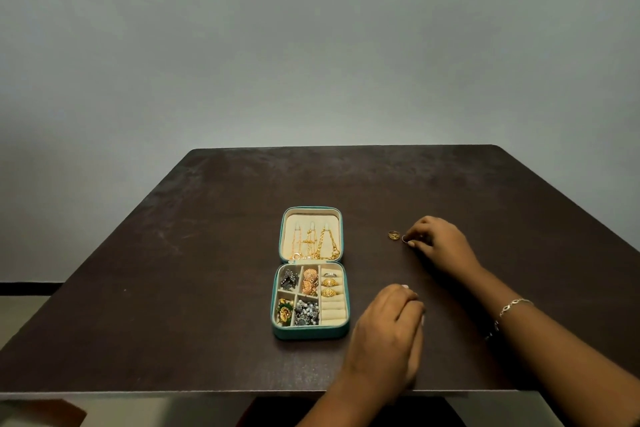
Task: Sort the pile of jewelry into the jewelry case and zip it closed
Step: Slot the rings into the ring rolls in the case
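Note:
A small teal jewelry case (277, 293) lies open on the dark table (207, 253). Gold chains (317, 243) hang in its lid. Earrings fill its compartments and several gold rings (329, 282) sit in the ring rolls on its right side. A loose gold ring (393, 235) lies on the table to the right of the case. My right hand (438, 241) is beside that ring and pinches a small thin ring (405, 238) at its fingertips. My left hand (389, 329) rests on the table right of the case, fingers loosely curled, holding nothing that I can see.
The table's near edge (207, 393) runs just below my left wrist. A plain grey wall (311, 45) stands behind the table. A bracelet (512, 307) is on my right wrist.

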`<control>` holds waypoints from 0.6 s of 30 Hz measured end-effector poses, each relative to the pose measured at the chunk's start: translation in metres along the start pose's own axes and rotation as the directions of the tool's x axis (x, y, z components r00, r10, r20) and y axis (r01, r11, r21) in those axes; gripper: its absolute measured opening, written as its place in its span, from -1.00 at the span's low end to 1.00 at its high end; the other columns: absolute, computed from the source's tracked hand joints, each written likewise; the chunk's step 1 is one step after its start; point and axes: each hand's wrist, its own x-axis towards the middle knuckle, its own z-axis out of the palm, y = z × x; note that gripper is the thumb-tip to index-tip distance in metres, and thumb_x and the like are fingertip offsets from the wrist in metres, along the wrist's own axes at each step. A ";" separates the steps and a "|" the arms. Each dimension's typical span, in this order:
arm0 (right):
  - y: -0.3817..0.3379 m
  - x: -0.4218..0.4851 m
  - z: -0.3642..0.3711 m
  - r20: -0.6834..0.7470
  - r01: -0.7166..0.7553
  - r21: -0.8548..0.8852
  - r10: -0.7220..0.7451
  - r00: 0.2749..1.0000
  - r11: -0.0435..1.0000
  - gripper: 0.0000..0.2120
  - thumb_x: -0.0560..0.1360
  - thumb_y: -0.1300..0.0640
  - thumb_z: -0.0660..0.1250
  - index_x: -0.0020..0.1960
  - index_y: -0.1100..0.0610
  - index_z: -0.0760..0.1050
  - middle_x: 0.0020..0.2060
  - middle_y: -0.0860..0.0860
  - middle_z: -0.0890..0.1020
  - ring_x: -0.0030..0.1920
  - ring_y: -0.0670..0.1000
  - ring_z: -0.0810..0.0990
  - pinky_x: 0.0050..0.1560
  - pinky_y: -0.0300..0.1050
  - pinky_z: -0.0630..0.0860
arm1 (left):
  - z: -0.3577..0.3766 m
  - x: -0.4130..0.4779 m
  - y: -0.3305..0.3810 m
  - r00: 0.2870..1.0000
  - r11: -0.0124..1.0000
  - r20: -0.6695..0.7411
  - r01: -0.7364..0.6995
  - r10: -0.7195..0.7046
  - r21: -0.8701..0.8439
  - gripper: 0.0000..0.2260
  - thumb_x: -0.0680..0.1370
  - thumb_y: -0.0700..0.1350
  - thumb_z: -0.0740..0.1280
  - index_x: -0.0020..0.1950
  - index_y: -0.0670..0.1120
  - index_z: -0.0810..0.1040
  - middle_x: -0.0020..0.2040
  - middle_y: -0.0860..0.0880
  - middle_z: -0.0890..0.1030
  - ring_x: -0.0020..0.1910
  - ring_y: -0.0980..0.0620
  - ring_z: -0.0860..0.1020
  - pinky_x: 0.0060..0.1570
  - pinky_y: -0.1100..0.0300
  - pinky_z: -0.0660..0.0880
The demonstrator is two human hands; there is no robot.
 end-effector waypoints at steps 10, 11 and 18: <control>-0.020 -0.039 -0.020 0.005 0.063 0.259 -0.067 0.998 0.964 -0.93 0.44 0.23 0.38 -0.10 0.12 0.61 -0.20 -0.10 0.62 -0.15 -0.15 0.57 -0.14 -0.39 0.44 | 0.002 -0.001 -0.003 0.987 0.986 -0.007 0.163 -0.163 -0.043 -0.82 0.50 -0.12 0.18 0.09 -0.07 0.43 0.01 -0.07 0.59 0.09 0.06 0.49 0.09 0.31 0.39; -0.026 -0.046 -0.023 0.036 0.086 0.282 -0.100 0.994 0.955 -0.94 0.43 0.22 0.39 -0.11 0.09 0.60 -0.23 -0.12 0.62 -0.17 -0.17 0.58 -0.13 -0.40 0.45 | 0.002 -0.001 -0.003 0.982 0.981 -0.001 0.186 -0.187 -0.045 -0.79 0.51 -0.11 0.17 0.13 -0.06 0.41 0.04 -0.07 0.58 0.07 0.05 0.51 0.07 0.30 0.40; -0.048 -0.078 -0.032 0.094 0.139 0.448 -0.202 0.975 0.883 -0.91 0.39 0.17 0.43 -0.22 0.04 0.54 -0.28 -0.07 0.63 -0.19 -0.17 0.59 -0.18 -0.32 0.47 | -0.001 -0.001 -0.003 0.951 0.949 -0.004 0.307 -0.308 -0.071 -0.78 0.51 -0.09 0.12 0.12 -0.02 0.41 -0.03 -0.03 0.56 -0.14 0.05 0.57 -0.20 0.28 0.46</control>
